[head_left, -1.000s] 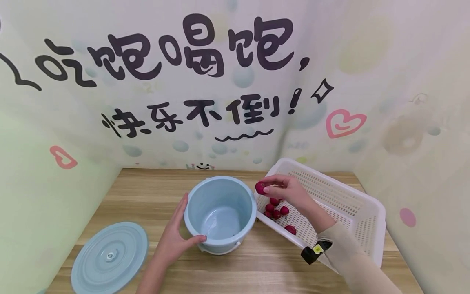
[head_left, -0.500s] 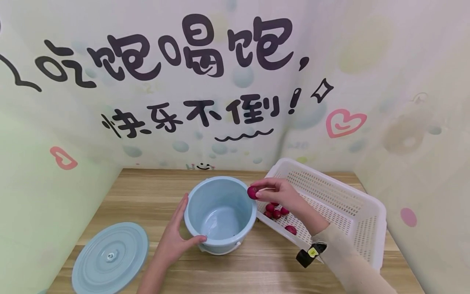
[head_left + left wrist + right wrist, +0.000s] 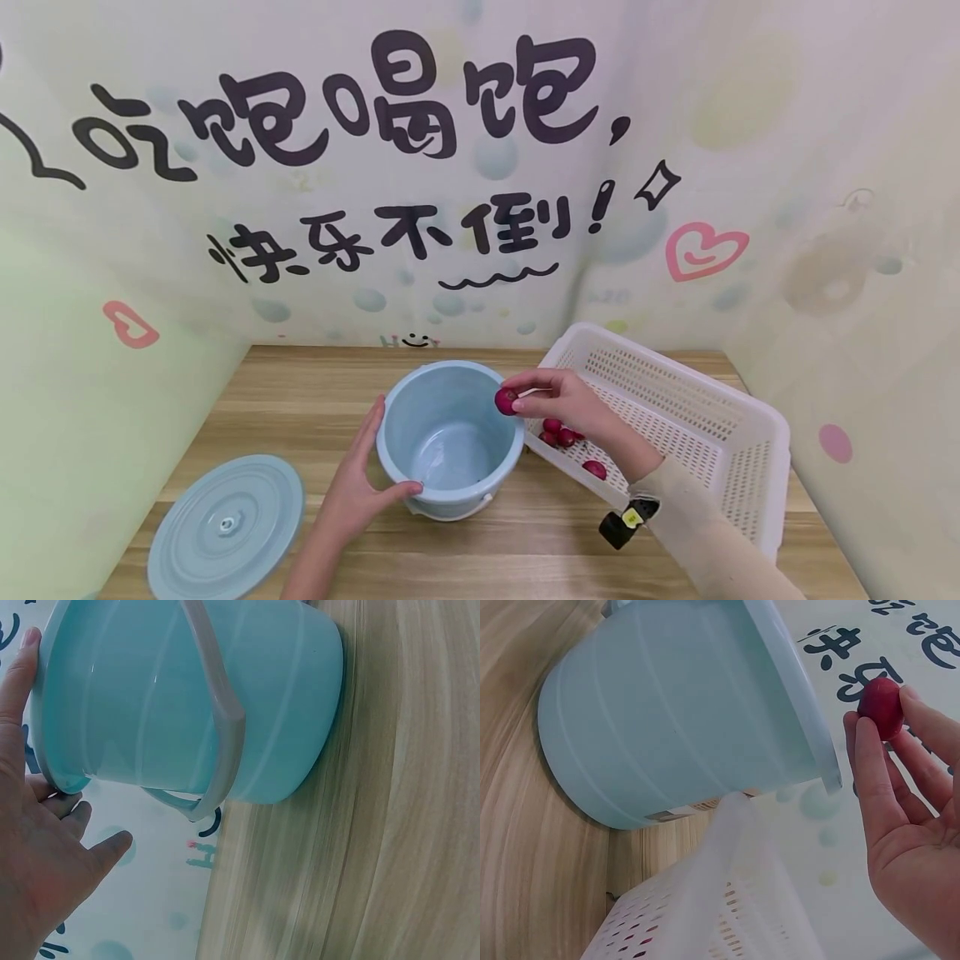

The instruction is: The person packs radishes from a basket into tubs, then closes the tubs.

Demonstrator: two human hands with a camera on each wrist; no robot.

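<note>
Overhead, wall writing read 吃饱喝饱,快乐不倒! | right hand [image 3: 566, 404] pinched red fruit [image 3: 506, 402] at fingertips, above bucket [image 3: 450, 437] rim | left hand [image 3: 360, 492] fingers straight against bucket.

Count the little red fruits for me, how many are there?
5 that I can see. One red fruit is pinched in the right hand over the blue bucket. Four lie in the white basket; the hand may hide more.
</note>
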